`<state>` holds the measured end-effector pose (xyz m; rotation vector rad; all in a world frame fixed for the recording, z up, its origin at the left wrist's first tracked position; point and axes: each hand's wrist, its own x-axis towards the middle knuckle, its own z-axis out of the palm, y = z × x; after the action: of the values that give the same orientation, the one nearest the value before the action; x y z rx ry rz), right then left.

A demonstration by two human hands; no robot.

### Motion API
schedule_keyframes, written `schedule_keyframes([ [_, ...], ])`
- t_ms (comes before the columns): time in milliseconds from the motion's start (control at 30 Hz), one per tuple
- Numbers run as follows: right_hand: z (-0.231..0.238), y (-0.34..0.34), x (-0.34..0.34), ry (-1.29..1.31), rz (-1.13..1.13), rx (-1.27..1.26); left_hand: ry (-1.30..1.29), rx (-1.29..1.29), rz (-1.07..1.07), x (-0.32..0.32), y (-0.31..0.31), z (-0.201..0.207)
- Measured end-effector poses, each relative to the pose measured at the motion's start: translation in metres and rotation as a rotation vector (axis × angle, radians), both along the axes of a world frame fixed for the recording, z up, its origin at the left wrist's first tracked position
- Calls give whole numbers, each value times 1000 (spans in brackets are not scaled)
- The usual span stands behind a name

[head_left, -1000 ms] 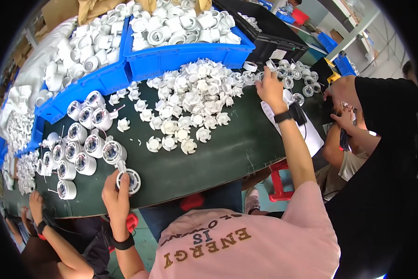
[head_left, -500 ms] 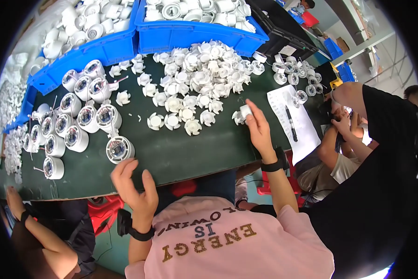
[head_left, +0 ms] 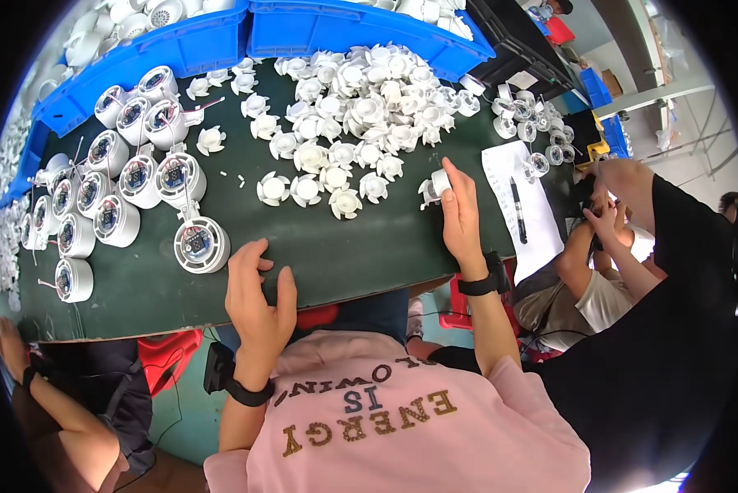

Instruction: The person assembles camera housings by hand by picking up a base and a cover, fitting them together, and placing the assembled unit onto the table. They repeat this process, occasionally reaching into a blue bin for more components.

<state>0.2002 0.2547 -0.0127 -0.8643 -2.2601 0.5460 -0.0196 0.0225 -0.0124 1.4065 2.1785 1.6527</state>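
The right hand [head_left: 459, 215], just right of the frame's middle, holds a small white finned plastic part [head_left: 434, 187] between its fingertips, at the right edge of the loose heap of the same finned parts [head_left: 360, 115] that fills the upper middle of the frame. The left hand [head_left: 254, 296] lies lower, near the front edge of the table, with fingers spread and nothing in it; just beside its fingertips stands a round white housing with a circuit board inside [head_left: 200, 244].

As I judge it, the work is well under way but far from its end — many housings with boards [head_left: 126, 177] already stand in rows at the left of the frame, and the heap of finned parts is large.

The surface is a dark green table [head_left: 344, 255]. Along its far side, at the top of the frame, stand blue bins [head_left: 196, 45] full of white parts. At the right lie a white paper sheet [head_left: 517, 197] with a black pen [head_left: 517, 210] and some small clear rings [head_left: 533, 131]. Other people sit at the right and lower left — the room looks like a workshop.
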Motion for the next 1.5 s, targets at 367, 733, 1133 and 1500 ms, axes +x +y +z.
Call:
schedule_keyframes([
  [367,19,-11,-15,-392,-87,285,-35,-81,45,4,9,9],
  [733,83,-56,-62,-60,586,-433,-757,210,-496,36,54,30],
  [1133,135,237,-125,-326,-420,-191,-1121,138,-269,6,4,28],
  [1500,118,49,-102,184,344,-755,-1011,110,-129,7,14,48],
])
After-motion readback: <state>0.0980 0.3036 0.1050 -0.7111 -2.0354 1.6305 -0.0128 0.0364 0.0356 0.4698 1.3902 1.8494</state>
